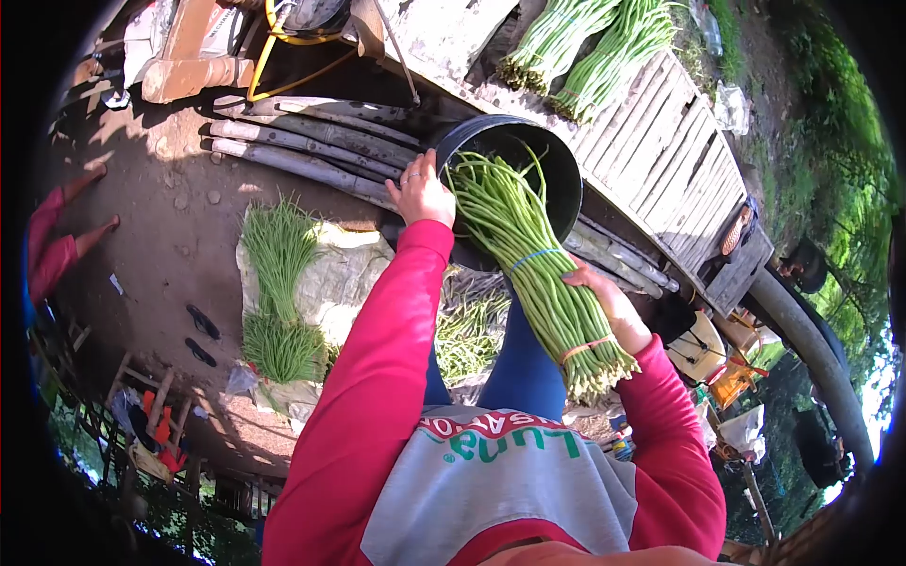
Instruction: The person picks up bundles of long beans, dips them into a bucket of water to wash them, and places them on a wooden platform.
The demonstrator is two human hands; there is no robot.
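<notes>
My right hand (609, 307) grips a thick bundle of long green string beans (538, 255) around its lower half. A blue band circles the bundle's middle, and a reddish band ties it near the pale stem ends. The far tips of the beans lie inside the mouth of a black bucket (564, 165), which is tilted towards me. At the bucket's left rim, my left hand (425, 193) holds on with its fingers over the edge. The bucket's bottom is hidden from view.
More bean bundles (578, 47) lie on a slatted bamboo bench (661, 141) ahead. Left of me, bundled beans (278, 292) rest on a sheet (326, 283), with loose beans (470, 330) by my legs. Slippers (201, 338) lie on the dirt; another person's legs (71, 231) show far left.
</notes>
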